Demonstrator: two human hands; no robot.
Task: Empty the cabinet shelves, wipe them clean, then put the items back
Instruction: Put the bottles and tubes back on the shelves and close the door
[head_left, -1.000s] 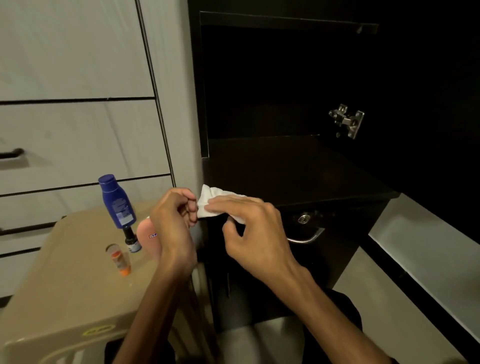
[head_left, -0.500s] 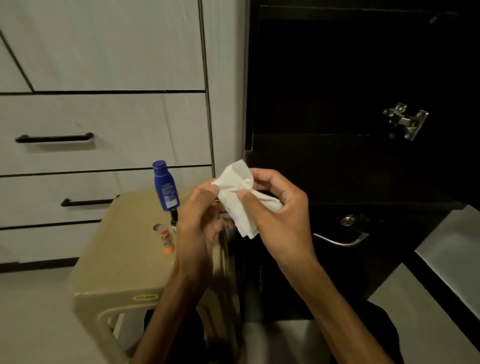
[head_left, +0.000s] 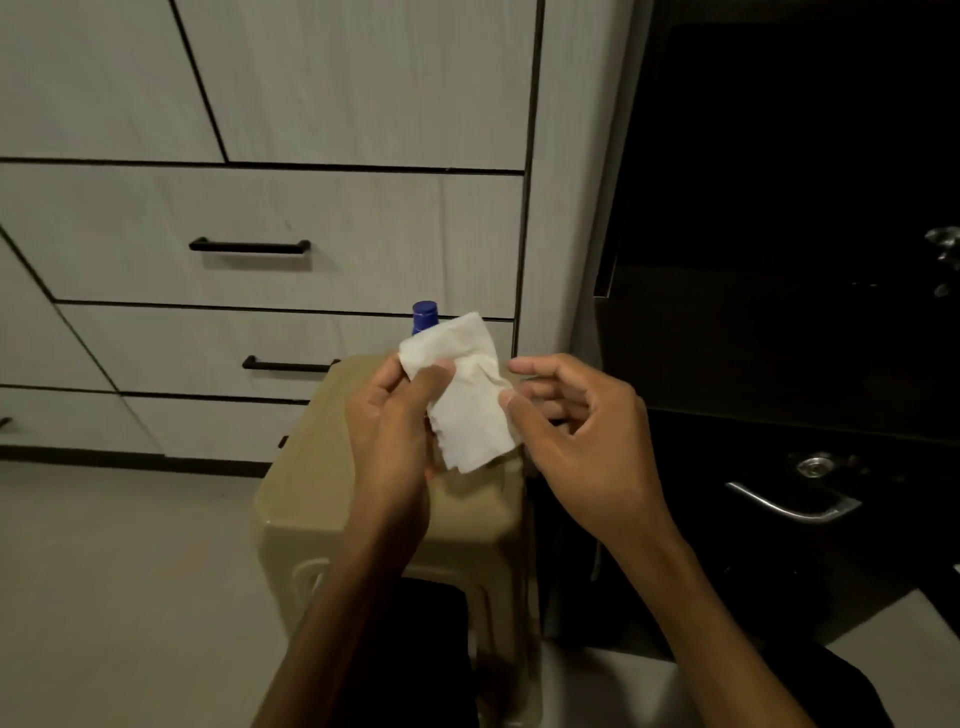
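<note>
Head view, left hand (head_left: 387, 415) pinching white tissue (head_left: 467, 395), right hand (head_left: 576, 431) pinching its edge, above beige stool (head_left: 311, 499)

A white tissue (head_left: 467, 395) is hiding all but the cap of a blue bottle (head_left: 425, 314); darkness is swallowing the cabinet interior (head_left: 779, 208).

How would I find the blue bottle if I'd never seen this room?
Find the tan stool standing in front of the pale drawers. Just above the white tissue held over it, a round blue cap pokes out: that is the blue bottle. Nothing else in view is blue.
</note>
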